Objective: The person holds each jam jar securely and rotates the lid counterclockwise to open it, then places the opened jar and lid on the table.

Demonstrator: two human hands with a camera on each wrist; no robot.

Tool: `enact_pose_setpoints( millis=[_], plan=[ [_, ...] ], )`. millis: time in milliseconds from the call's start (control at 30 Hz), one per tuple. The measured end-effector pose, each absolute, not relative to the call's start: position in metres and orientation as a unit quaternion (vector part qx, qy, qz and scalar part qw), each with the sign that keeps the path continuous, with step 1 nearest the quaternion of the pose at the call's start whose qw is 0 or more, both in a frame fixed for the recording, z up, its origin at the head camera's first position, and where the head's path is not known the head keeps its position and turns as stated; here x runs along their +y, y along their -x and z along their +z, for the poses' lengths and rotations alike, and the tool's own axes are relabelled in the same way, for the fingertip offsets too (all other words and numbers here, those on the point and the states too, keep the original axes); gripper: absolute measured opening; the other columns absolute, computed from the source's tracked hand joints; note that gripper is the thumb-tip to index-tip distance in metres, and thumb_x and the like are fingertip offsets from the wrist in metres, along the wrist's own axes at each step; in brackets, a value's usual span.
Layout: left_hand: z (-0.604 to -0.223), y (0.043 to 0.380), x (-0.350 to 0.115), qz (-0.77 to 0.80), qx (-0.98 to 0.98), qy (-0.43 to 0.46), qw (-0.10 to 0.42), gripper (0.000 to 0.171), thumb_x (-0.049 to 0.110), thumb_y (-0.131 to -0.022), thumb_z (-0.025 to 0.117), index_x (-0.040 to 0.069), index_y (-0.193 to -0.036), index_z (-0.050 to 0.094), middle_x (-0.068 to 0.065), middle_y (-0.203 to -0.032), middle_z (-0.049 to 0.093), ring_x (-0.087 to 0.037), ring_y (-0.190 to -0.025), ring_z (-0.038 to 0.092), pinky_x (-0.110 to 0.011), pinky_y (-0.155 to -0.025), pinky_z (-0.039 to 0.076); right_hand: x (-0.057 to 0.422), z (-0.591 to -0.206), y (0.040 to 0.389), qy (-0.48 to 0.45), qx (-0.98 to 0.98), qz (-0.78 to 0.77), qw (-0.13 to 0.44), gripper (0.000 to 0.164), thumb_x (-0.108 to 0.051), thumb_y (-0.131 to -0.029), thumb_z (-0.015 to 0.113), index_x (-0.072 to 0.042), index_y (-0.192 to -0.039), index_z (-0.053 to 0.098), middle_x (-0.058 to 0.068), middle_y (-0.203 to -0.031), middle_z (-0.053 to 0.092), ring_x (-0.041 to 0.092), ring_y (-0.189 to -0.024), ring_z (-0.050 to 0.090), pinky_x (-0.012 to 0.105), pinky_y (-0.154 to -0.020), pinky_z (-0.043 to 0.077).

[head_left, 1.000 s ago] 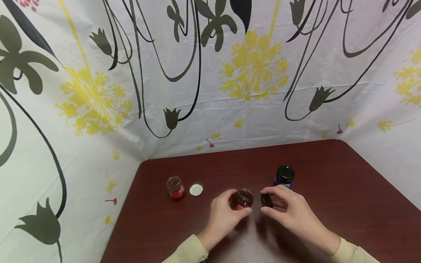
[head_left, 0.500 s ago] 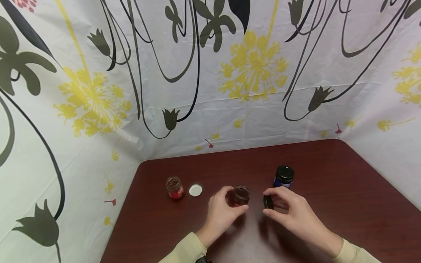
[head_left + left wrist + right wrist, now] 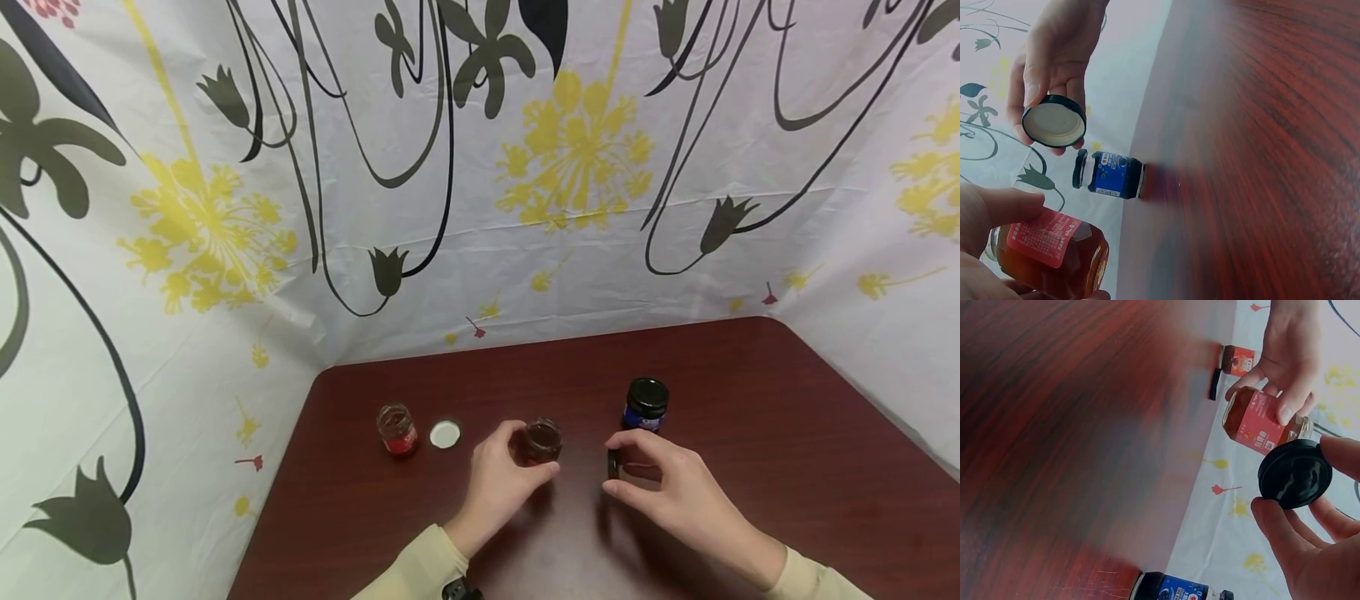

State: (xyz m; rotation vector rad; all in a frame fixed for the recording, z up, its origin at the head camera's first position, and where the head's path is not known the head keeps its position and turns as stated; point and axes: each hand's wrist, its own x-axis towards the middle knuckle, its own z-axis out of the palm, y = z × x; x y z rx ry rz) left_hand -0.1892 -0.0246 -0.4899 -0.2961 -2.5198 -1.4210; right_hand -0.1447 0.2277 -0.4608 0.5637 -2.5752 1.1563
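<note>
My left hand (image 3: 497,479) grips an uncapped glass jar (image 3: 543,442) around its side. A red label and amber-brown contents show on that jar (image 3: 1054,256) in the left wrist view, where it is held over the table. Thumb and fingers of my right hand (image 3: 675,487) pinch a black lid (image 3: 613,464) by its rim, on edge, to the right of the jar and apart from it. The pale inner face of the lid (image 3: 1055,122) turns toward the jar; its glossy black top (image 3: 1295,475) shows in the right wrist view.
A second uncapped jar (image 3: 398,431) with a red label stands at the left, beside a lid (image 3: 445,433) lying pale side up. Behind my right hand stands a capped jar (image 3: 646,404) with a blue label. Patterned cloth (image 3: 450,208) surrounds the dark red table (image 3: 360,533).
The left hand has drawn the jar slightly left, and the right hand has shifted a little right, widening the gap. The lid has turned more edge-on to the head view.
</note>
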Motion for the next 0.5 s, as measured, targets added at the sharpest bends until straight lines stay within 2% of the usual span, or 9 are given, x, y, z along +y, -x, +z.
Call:
enact_pose_setpoints(
  millis=[500],
  plan=[
    [-0.491, 0.2, -0.028, -0.497, -0.857, 0.084, 0.104, 0.054, 0.033, -0.067, 0.093, 0.024, -0.113, 0.067, 0.013, -0.093, 0.069, -0.006, -0.084, 0.063, -0.031, -0.077, 0.05, 0.234, -0.464, 0.144, -0.181, -0.891, 0.399, 0.118, 0.04, -0.043, -0.081, 0.083, -0.037, -0.114, 0.061, -0.018, -0.108, 0.064, 0.006, -0.094, 0.07, 0.027, -0.08, 0.056]
  ],
)
